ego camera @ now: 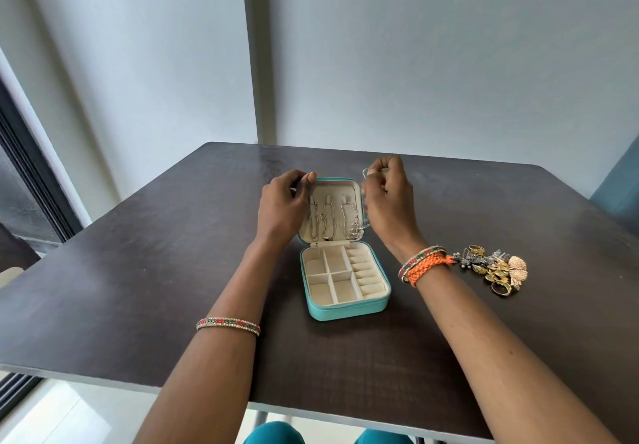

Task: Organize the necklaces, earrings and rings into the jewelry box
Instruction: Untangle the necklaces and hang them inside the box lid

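jewelry box (345, 284) mid-table (138, 270), loose jewelry (494, 269) right

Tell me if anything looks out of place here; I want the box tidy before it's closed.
One thing: in the jewelry box lid, the rightmost necklace is bunched at the bottom and spills past the lid's right edge, while the other two hang straight. The loose pile of earrings and rings lies unsorted on the table.
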